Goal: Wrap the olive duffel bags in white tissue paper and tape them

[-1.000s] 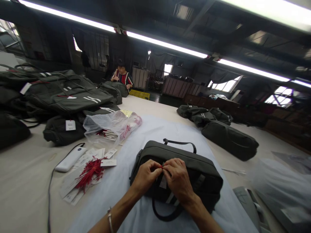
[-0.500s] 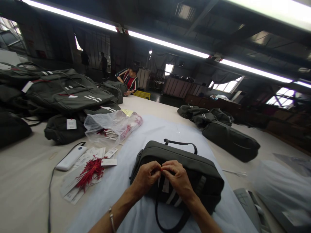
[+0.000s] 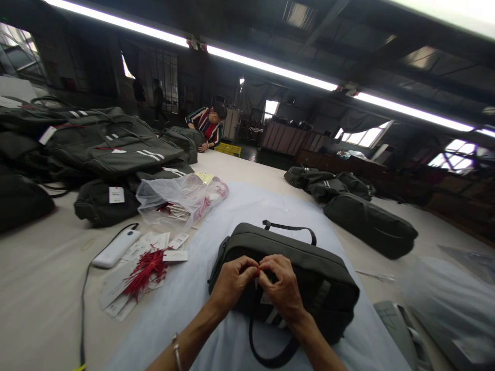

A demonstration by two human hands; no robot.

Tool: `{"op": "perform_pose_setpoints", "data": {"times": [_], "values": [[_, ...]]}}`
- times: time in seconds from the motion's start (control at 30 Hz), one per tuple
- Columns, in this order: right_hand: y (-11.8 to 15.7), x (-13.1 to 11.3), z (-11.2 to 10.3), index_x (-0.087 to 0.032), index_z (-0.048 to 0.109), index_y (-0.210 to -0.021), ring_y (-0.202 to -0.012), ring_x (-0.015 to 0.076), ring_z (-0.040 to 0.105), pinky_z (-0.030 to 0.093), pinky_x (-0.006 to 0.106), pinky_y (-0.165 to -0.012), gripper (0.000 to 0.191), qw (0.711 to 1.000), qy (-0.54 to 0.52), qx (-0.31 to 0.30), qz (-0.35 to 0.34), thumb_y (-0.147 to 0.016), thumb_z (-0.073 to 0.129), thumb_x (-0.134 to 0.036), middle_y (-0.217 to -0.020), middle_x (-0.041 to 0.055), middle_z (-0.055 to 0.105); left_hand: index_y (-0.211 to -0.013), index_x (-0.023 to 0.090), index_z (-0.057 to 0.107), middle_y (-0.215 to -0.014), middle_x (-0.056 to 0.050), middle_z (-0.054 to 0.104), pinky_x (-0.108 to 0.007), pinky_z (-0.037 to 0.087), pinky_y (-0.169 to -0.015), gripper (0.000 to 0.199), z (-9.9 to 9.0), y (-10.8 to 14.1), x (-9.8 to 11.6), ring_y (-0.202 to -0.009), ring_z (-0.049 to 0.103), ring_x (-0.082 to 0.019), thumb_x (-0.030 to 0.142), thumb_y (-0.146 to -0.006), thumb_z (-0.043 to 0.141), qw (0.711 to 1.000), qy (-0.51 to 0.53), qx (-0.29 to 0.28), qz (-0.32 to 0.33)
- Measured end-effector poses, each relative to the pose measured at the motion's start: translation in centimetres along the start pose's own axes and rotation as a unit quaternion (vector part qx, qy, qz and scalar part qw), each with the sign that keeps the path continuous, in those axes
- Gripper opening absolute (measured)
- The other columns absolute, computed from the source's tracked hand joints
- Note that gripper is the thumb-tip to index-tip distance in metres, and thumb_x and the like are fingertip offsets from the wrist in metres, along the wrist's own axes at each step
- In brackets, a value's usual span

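A dark green duffel bag (image 3: 294, 252) lies on pale blue cloth in front of me, its black handle (image 3: 270, 360) looping toward me. Over its near side my left hand (image 3: 234, 283) and my right hand (image 3: 280, 283) meet, fingertips pinched together on a small red tag string (image 3: 258, 270). Partly hidden by the right hand, a white tag (image 3: 266, 298) hangs against the bag. To the left, a bundle of red tag strings (image 3: 145, 273) lies on white hang tags (image 3: 116, 301).
Left of the bundle is a white handheld device (image 3: 117, 248) with a black cable. Behind it lie a clear plastic bag of tags (image 3: 174, 198) and piled green bags (image 3: 116, 144). More bags (image 3: 367, 224) rest at right, near plastic wrap (image 3: 444, 293). A co-worker (image 3: 209, 123) leans over the far table.
My hands stay pinched at the red string, the right hand turned slightly and covering more of the white tag. The whole view has shifted a little.
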State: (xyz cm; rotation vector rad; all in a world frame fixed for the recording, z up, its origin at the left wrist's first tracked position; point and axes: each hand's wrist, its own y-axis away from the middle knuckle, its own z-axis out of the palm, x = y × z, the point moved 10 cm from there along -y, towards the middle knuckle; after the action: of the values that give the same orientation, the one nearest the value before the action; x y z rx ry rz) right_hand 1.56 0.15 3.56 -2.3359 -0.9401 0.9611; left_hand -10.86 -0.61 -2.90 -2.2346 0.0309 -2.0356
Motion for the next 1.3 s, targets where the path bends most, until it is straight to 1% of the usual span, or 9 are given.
{"op": "perform_pose_setpoints", "data": {"times": [0.3,0.47,0.63,0.7,0.77,0.87,0.97,1.07,1.3], "values": [[0.3,0.0,1.2,-0.025,0.069,-0.088,-0.093,0.021,0.061,0.045,0.039,-0.085,0.009,0.998,0.018,-0.051,-0.03,-0.081,0.068,-0.019,-0.094,0.003,0.07,-0.079,0.021,0.055,-0.076,0.0,0.061,-0.027,0.038,-0.067,0.018,-0.6,0.7,-0.3,-0.07,0.055,-0.015,0.032,-0.089,0.045,0.987,-0.157,0.018,0.018],[0.8,0.5,2.0,-0.026,0.072,-0.082,-0.104,0.0247,0.058,0.047,0.043,-0.09,0.007,0.996,0.018,-0.082,-0.027,-0.08,0.072,-0.019,-0.1,0.0038,0.07,-0.078,0.021,0.052,-0.073,0.001,0.06,-0.027,0.039,-0.067,0.02,-1.0,2.1,-1.6,-0.07,0.055,-0.015,0.033,-0.091,0.043,0.992,-0.126,-0.021,0.004],[1.1,0.8,2.2,-0.025,0.073,-0.082,-0.108,0.0252,0.057,0.05,0.044,-0.093,0.006,0.997,-0.006,-0.072,-0.026,-0.082,0.07,-0.02,-0.103,0.0058,0.07,-0.076,0.02,0.052,-0.071,0.001,0.061,-0.026,0.043,-0.068,0.022,-3.1,3.5,-3.8,-0.07,0.057,-0.015,0.037,-0.09,0.045,0.996,-0.078,-0.022,-0.041],[1.1,0.8,2.4,-0.025,0.073,-0.081,-0.108,0.0258,0.057,0.049,0.045,-0.093,0.005,0.996,-0.004,-0.081,-0.028,-0.082,0.07,-0.02,-0.102,0.0057,0.07,-0.084,0.019,0.058,-0.079,-0.001,0.065,-0.026,0.045,-0.07,0.023,-3.6,3.6,-4.2,-0.074,0.059,-0.016,0.038,-0.089,0.047,0.996,-0.076,-0.032,-0.045],[1.0,0.9,2.4,-0.025,0.072,-0.079,-0.108,0.0261,0.057,0.049,0.046,-0.093,0.005,0.996,-0.003,-0.088,-0.029,-0.081,0.071,-0.02,-0.101,0.0055,0.07,-0.104,0.019,0.062,-0.099,-0.005,0.069,-0.027,0.047,-0.075,0.03,-3.8,3.3,-3.9,-0.087,0.062,-0.018,0.04,-0.09,0.047,0.996,-0.077,-0.033,-0.031],[1.0,0.9,2.5,-0.025,0.072,-0.079,-0.107,0.0258,0.057,0.049,0.045,-0.093,0.006,0.995,-0.001,-0.093,-0.031,-0.081,0.071,-0.02,-0.1,0.0049,0.07,-0.122,0.022,0.061,-0.118,-0.006,0.067,-0.027,0.048,-0.079,0.041,-2.8,2.1,-2.8,-0.102,0.061,-0.02,0.043,-0.092,0.042,0.997,-0.062,-0.04,-0.014],[1.1,0.9,2.7,-0.025,0.072,-0.08,-0.108,0.0258,0.057,0.048,0.046,-0.094,0.006,0.994,0.009,-0.103,-0.039,-0.082,0.07,-0.02,-0.1,0.0049,0.07,-0.104,0.022,0.069,-0.096,-0.002,0.072,-0.025,0.046,-0.072,0.03,-0.4,0.8,-1.7,-0.086,0.063,-0.018,0.04,-0.089,0.05,0.995,-0.084,-0.06,0.002],[1.3,0.9,2.8,-0.024,0.072,-0.083,-0.11,0.026,0.056,0.048,0.046,-0.094,0.008,0.992,0.02,-0.109,-0.054,-0.084,0.067,-0.017,-0.101,0.0054,0.069,-0.083,0.021,0.069,-0.075,0.001,0.068,-0.023,0.041,-0.064,0.015,0.8,0.1,-1.0,-0.07,0.06,-0.015,0.031,-0.083,0.057,0.989,-0.137,-0.043,0.017],[1.2,0.3,2.6,-0.025,0.072,-0.08,-0.111,0.0258,0.055,0.047,0.045,-0.093,0.008,0.992,0.024,-0.108,-0.068,-0.08,0.072,-0.017,-0.101,0.004,0.07,-0.073,0.021,0.062,-0.065,0.001,0.061,-0.024,0.033,-0.057,0.021,-0.3,1.7,-2.2,-0.061,0.054,-0.014,0.032,-0.086,0.05,0.966,-0.242,-0.086,-0.01]]}}
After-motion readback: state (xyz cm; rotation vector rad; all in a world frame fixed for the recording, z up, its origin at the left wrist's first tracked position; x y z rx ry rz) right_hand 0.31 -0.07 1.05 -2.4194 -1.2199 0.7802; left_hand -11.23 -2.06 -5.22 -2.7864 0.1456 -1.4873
